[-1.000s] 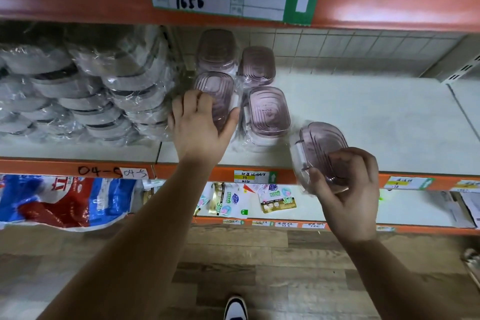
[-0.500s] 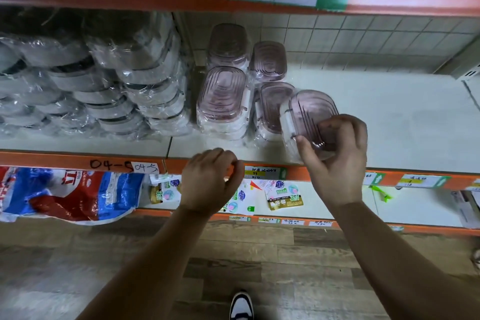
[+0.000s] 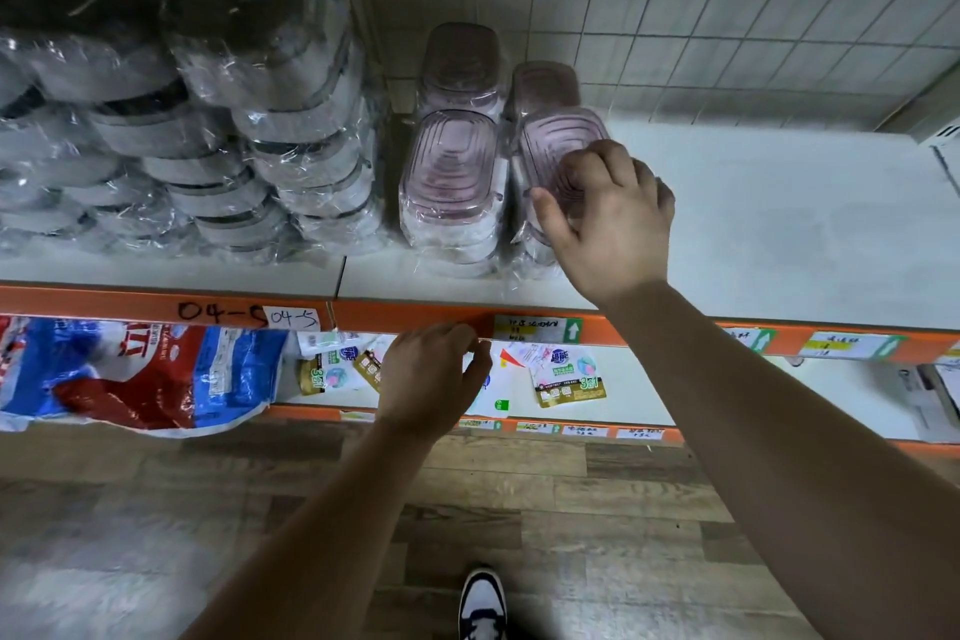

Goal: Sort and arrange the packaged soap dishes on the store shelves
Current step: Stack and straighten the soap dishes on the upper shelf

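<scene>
- Presently the right hand (image 3: 613,218) is clamped on the top soap dish (image 3: 558,146), with fingers curled over its near end and the thumb against its left side.
- That dish lies on the front right stack (image 3: 523,244) on the white shelf (image 3: 779,224), just beside the front left stack (image 3: 452,182). Two further stacks stand behind, against the tiled wall.
- The left hand (image 3: 431,374) hangs loosely curled and holds nothing, low in front of the orange shelf rail (image 3: 156,304).
- Risk one: the film wrap looks slick. If the dish is released off-square, I judge it may slide off the stack toward the shelf's front edge.
- Risk two: a push to straighten it could shunt the whole right stack into its neighbour — both look tall and narrow.
- Risk three: the wrapped grey bowls (image 3: 260,120) at left are heaped loosely, and a knocked left stack could unsettle them.
- No support is in place — the idle hand is well apart from either stack.
</scene>
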A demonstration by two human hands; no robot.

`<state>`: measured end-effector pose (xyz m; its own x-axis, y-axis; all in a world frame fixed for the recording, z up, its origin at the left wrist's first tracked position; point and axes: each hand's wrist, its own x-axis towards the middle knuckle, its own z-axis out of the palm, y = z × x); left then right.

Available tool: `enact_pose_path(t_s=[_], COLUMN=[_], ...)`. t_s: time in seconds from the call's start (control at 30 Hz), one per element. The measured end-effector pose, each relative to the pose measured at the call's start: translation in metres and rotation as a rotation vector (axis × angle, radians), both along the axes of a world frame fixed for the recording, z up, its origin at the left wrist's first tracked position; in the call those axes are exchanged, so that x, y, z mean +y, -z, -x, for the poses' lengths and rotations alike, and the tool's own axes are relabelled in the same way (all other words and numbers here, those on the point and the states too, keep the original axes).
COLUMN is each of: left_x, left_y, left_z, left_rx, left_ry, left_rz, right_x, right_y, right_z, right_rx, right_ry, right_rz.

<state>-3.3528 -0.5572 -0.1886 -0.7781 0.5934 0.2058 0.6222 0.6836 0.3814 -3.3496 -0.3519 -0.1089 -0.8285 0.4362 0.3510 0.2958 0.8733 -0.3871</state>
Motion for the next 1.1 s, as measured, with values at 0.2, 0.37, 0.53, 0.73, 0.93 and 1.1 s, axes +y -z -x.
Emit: enact_pose_path(t_s=[0.2,0.37,0.53,0.73,0.93,1.1], left_x=[-0.003,0.001,0.013,0.031,0.046,0.067], left_y=[-0.008,-0.033,-0.073,-0.137,-0.194,-0.245], left_z=[-0.007,-0.019,-0.042,-0.069,-0.098,-0.123], left_rx=[-0.014,0.024,0.118,0.221,0.236,0.31], left_ry=[-0.006,-0.006,0.015,0.033,0.106,0.117], left_rz=[-0.022,-0.035,-0.062,-0.078,-0.11,-0.144], right_x=[0.0,0.0,0.001,0.014,0.034,0.055], right_y=[-0.004,-0.01,-0.029,-0.073,-0.123,-0.169], right_z=[-0.024,-0.06,-0.11,-0.163,-0.213,-0.251], right_rx=[0.059,0.064,0.035,0.078,0.16,0.197], right_ry=[-0.043,-0.036,-0.031,-0.017,0.011,0.027], right_rz=[0.061,0.082,0.07,0.074,0.092,0.063])
